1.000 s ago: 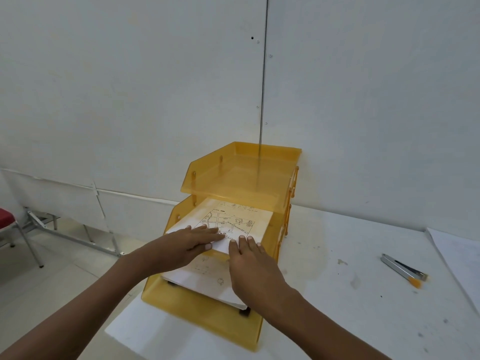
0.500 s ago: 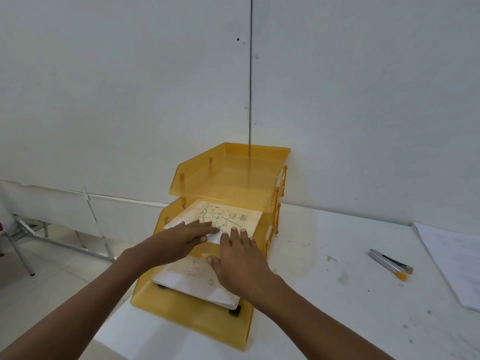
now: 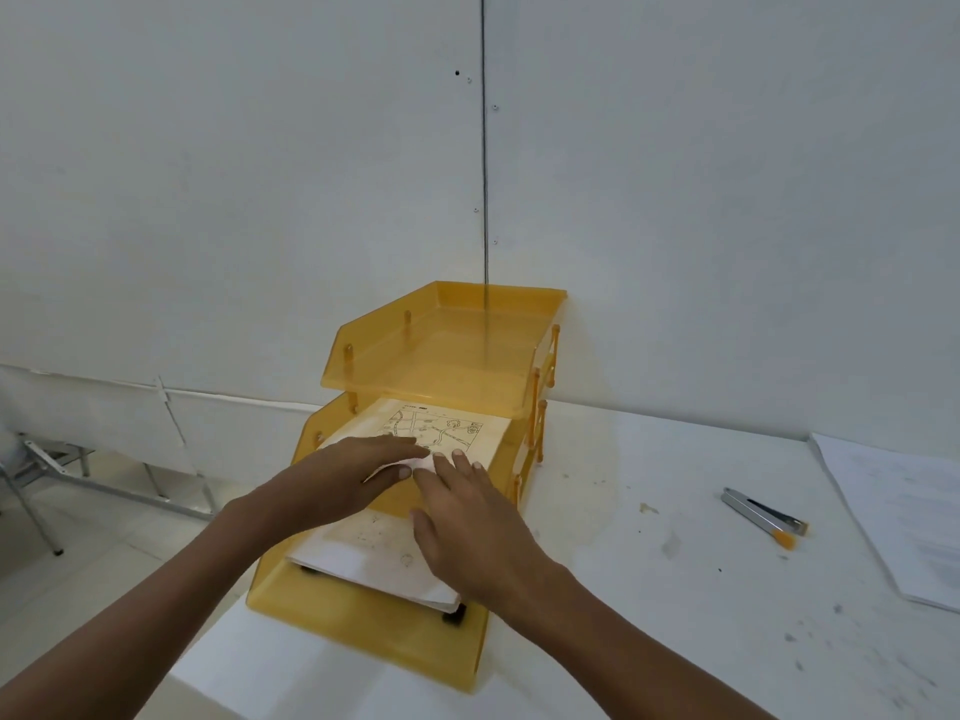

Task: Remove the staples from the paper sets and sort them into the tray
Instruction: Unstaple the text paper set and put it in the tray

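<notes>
An orange three-tier tray (image 3: pixel 363 634) stands at the table's left end against the wall. Its middle tier holds a paper set (image 3: pixel 447 427) with a printed line drawing. Both hands lie flat on that paper's near edge, fingers straight: my left hand (image 3: pixel 343 475) from the left, my right hand (image 3: pixel 467 522) from the right, fingertips almost touching. The bottom tier holds another white paper stack (image 3: pixel 363 556), partly covered by my right hand. The top tier (image 3: pixel 447 350) shows no paper.
A metal staple remover (image 3: pixel 763 517) with an orange tip lies on the white table to the right. A stack of white papers (image 3: pixel 904 511) lies at the far right edge. The table's left edge drops to the floor beside the tray.
The paper set has slid deeper into the middle tier under both hands. My right hand has shifted slightly back toward me, and the view has drifted a little.
</notes>
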The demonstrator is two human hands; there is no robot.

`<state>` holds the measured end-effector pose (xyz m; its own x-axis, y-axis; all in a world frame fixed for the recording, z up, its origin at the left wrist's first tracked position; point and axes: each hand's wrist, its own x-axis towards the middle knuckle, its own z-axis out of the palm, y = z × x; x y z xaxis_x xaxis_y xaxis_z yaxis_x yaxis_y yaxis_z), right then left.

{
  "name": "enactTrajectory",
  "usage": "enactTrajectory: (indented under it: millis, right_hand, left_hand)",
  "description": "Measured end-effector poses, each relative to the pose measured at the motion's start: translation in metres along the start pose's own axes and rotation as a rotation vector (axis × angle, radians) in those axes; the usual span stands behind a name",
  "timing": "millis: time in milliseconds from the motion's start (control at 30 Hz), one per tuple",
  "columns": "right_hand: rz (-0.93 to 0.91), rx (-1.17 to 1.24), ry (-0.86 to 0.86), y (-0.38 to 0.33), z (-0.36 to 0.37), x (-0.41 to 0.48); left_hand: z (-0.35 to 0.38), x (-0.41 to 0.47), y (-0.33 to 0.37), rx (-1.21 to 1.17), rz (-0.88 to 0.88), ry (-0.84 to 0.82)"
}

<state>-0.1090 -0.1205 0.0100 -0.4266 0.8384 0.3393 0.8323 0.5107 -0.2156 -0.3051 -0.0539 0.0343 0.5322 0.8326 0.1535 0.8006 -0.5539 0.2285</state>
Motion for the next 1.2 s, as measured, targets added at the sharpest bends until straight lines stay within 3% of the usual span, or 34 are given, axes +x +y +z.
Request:
enactTrajectory:
  millis: [133,267,333,533,800,967,1100,1200]
  right_hand:
    - [-0.158,0.090,0.304,0.019,-0.028,-0.013]
    - [-0.117,0.100,0.449,0.052,-0.061,-0.033]
    - [-0.052,0.130,0.505,0.072,-0.074,-0.047]
    - [0.270,0.212,0.498,0.153,-0.095,-0.109]
    - [0.645,0.133,0.255,0.264,-0.097,-0.210]
    - [0.864,-0.049,0.338,0.330,-0.122,-0.267]
    - [1.045,-0.173,0.308,0.380,-0.149,-0.299]
    - [1.177,-0.201,0.167,0.412,-0.162,-0.313]
  left_hand:
    - [-0.012,-0.004,0.047,-0.005,0.155,0.278]
    - [-0.015,0.011,0.101,-0.131,0.277,0.475]
    - [-0.013,0.020,0.130,-0.266,0.284,0.496]
    - [0.029,0.065,0.213,-0.482,0.319,0.362]
    - [0.139,0.128,0.290,-0.646,0.176,0.078]
    - [0.193,0.167,0.346,-0.724,0.059,-0.122]
    - [0.206,0.205,0.391,-0.747,-0.034,-0.170]
    - [0.209,0.232,0.422,-0.727,-0.121,-0.157]
